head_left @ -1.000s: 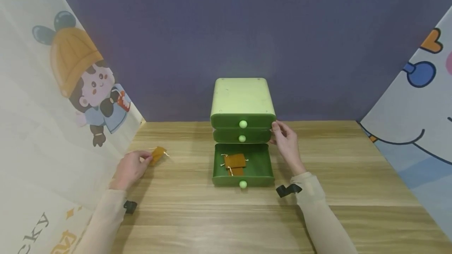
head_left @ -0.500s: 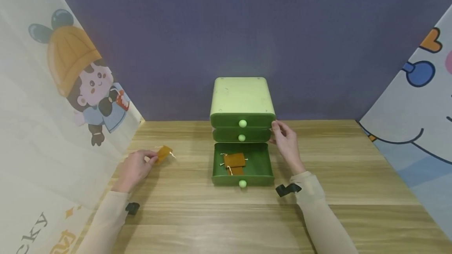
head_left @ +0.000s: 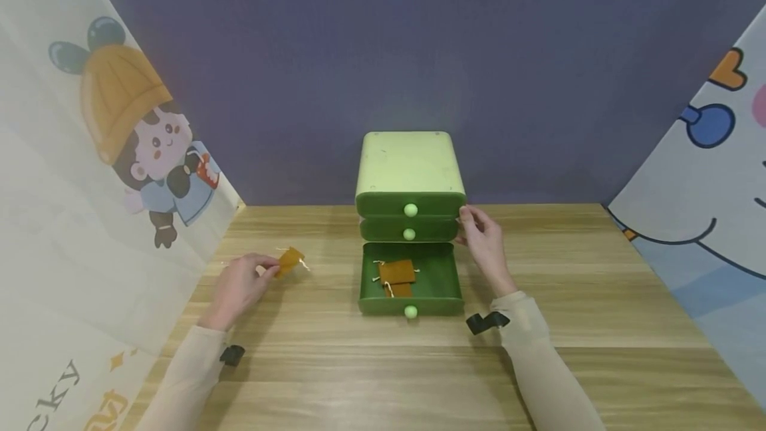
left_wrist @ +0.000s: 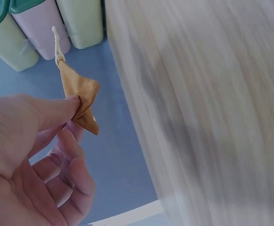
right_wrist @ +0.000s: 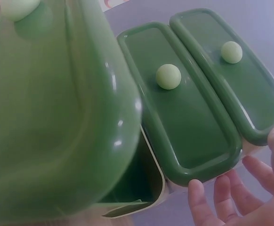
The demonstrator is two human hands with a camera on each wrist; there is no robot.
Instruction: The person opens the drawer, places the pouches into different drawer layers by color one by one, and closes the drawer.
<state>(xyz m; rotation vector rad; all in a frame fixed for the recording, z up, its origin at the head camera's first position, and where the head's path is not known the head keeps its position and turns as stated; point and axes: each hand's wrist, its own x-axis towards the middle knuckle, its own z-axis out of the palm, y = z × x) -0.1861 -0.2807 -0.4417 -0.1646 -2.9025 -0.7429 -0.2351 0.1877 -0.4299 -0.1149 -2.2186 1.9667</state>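
Observation:
My left hand [head_left: 239,288] pinches a small orange-brown drawstring pouch [head_left: 290,261] between thumb and finger, left of the drawer cabinet. White cord dangles from the pouch [left_wrist: 78,87] in the left wrist view, and its cloth is creased at the pinch. The cabinet [head_left: 411,161] is pale green with three dark green drawers. Its bottom drawer [head_left: 383,307] is pulled out, and two similar pouches [head_left: 397,272] lie inside, partly overlapping. My right hand [head_left: 487,248] touches the cabinet's right side, fingertips at the edges of the upper two closed drawers.
Wood-grain table [head_left: 335,378] spreads around the cabinet. A dark blue wall [head_left: 299,85] stands behind it, with printed panels on the left [head_left: 54,218] and right [head_left: 670,191]. Round knobs, such as the bottom knob [head_left: 410,312], jut from the drawer fronts.
My left hand has moved right with the pinched pouch, toward the cabinet. The right hand, the drawers and the pouches inside stay where they were.

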